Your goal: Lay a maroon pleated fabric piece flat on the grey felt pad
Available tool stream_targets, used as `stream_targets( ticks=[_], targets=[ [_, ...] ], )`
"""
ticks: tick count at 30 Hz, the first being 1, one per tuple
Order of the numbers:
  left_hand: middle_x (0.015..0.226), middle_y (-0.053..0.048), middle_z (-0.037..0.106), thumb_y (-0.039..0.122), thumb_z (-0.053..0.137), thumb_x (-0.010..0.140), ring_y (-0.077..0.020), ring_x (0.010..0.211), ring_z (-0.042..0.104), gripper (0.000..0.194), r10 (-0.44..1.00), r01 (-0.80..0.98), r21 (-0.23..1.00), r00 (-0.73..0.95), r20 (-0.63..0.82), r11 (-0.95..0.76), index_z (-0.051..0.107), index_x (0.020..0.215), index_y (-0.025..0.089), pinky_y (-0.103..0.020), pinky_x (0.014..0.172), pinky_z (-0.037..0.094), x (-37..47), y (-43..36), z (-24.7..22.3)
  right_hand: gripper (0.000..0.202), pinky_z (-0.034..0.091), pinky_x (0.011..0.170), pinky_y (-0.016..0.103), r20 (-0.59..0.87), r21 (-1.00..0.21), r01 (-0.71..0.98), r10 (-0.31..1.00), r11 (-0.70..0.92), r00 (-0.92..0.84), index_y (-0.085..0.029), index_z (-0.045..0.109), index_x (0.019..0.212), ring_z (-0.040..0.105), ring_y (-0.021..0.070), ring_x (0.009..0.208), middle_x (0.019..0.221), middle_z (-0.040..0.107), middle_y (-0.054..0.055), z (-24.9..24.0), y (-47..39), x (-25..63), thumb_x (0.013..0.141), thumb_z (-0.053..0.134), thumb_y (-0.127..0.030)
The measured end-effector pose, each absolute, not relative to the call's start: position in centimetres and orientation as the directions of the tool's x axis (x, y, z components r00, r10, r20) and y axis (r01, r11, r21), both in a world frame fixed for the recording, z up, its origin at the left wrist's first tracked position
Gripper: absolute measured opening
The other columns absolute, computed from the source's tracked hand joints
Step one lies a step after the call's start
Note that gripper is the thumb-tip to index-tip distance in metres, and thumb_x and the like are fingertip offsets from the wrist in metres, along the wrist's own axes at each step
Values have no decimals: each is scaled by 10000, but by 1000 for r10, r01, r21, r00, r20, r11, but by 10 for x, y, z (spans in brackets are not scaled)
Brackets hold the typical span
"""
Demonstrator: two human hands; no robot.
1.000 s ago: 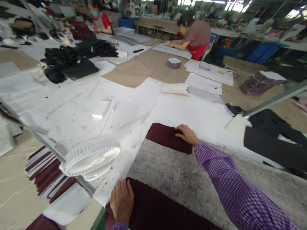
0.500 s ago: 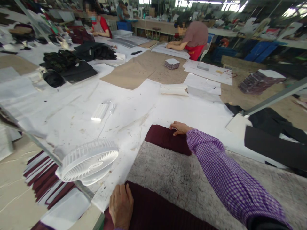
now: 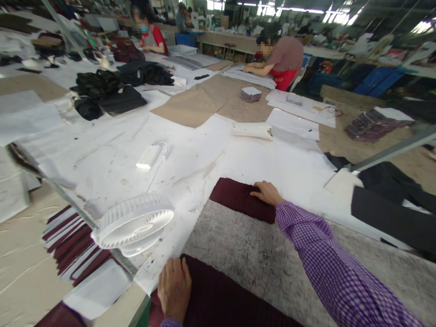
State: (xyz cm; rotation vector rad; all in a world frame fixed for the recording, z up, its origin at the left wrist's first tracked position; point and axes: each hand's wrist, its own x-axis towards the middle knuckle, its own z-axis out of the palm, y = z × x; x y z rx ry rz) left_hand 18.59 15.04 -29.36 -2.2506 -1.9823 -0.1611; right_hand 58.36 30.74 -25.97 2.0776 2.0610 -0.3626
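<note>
Maroon cloth strip [image 3: 232, 196], lightly creased

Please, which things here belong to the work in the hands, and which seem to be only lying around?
In the work:
near maroon cloth, under the left hand
far maroon cloth, touched by the right hand
grey board between them

Apparently just around:
fan
brown sheet
black folded cloth

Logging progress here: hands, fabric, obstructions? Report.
Left hand on near maroon fabric. Right hand on far maroon fabric. White fan to the left, touching neither hand.
</note>
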Motion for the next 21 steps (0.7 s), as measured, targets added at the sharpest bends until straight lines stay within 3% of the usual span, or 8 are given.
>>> stream_targets(
  ticks=[8, 21],
  targets=[
    [701, -27, 505, 251, 453, 901, -196, 693, 511, 190, 977, 992, -32, 122, 174, -119, 482, 720, 200, -325, 689, 401, 185, 150, -296, 311, 516, 799, 385, -442, -156, 961, 886, -228, 139, -162, 591, 1077, 622, 179, 891, 1053, 637, 63, -254, 294, 624, 902, 534, -412],
    [690, -32, 504, 242, 465, 894, -201, 677, 505, 189, 970, 990, -48, 142, 199, -135, 480, 711, 198, -328, 674, 404, 186, 150, -294, 251, 525, 736, 348, -563, -215, 941, 820, -261, 98, -140, 617, 986, 623, 168, 826, 960, 644, 33, -254, 291, 632, 893, 561, -366]
  ],
)
